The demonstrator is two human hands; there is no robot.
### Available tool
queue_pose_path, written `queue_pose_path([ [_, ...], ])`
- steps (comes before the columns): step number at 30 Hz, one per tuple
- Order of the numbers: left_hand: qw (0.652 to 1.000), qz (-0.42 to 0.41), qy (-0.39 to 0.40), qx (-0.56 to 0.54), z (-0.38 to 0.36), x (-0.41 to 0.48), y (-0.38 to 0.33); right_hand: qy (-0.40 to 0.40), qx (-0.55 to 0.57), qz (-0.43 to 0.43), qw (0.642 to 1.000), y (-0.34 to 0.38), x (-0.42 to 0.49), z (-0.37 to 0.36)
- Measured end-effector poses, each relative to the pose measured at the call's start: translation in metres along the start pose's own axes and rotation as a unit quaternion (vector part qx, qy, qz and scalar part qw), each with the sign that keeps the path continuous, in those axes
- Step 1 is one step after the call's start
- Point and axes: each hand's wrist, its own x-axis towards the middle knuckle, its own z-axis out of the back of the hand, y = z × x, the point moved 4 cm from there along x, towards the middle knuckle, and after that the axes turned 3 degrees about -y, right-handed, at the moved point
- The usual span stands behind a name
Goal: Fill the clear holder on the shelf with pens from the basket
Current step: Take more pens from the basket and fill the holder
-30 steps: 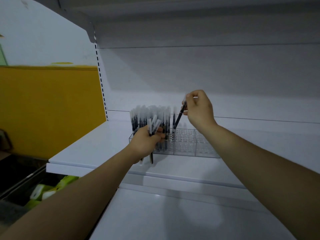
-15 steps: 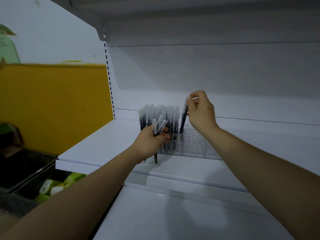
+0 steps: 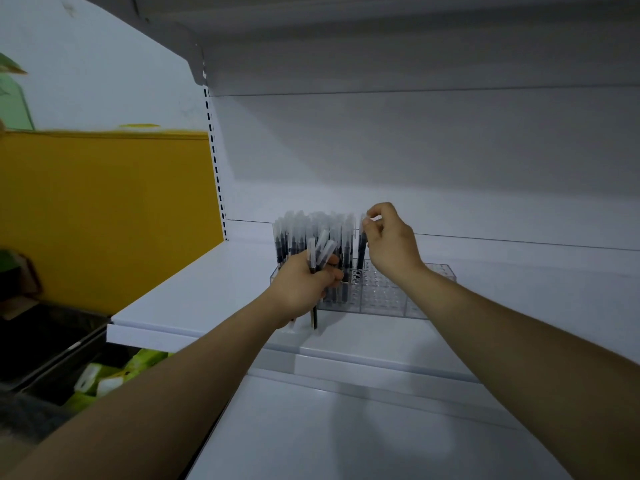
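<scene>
At the middle of the frame, the clear holder [image 3: 384,293] stands on the white shelf [image 3: 207,289], its left part full of standing pens [image 3: 311,233] (caps up). The left hand [image 3: 304,285] grips a small bundle [image 3: 320,252] of pens in front of the holder. The right hand [image 3: 391,244] pinches the top of one pen [image 3: 361,252] upright in the holder.

We see a clear holder [image 3: 384,296], a low gridded tray, on the white shelf [image 3: 207,292]. Its left part is packed with upright black pens [image 3: 301,237] with frosted caps; the right cells are unfilled. One pen [image 3: 361,251] stands at the filled edge, its cap pinched by the right hand [image 3: 391,244]. A few loose pens [image 3: 320,252] fan out of the left hand [image 3: 304,289], in front of the holder.
</scene>
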Motion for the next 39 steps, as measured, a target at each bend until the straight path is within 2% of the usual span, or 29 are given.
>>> queue_pose_path([
  [11,1.000,0.003,-0.008,0.016,0.003,0.000,-0.001,0.013,-0.051,-0.048,0.997,0.000,0.014,-0.003],
  [18,1.000,0.000,-0.008,0.014,0.002,-0.003,-0.007,0.013,-0.047,-0.015,0.999,0.004,0.005,-0.001],
  [34,1.000,0.003,0.000,0.002,-0.002,-0.003,-0.005,0.024,-0.056,-0.033,0.998,0.001,0.014,-0.001],
  [39,1.000,0.008,0.005,-0.012,-0.003,-0.002,-0.005,0.063,-0.067,-0.023,0.995,-0.001,0.009,-0.008],
])
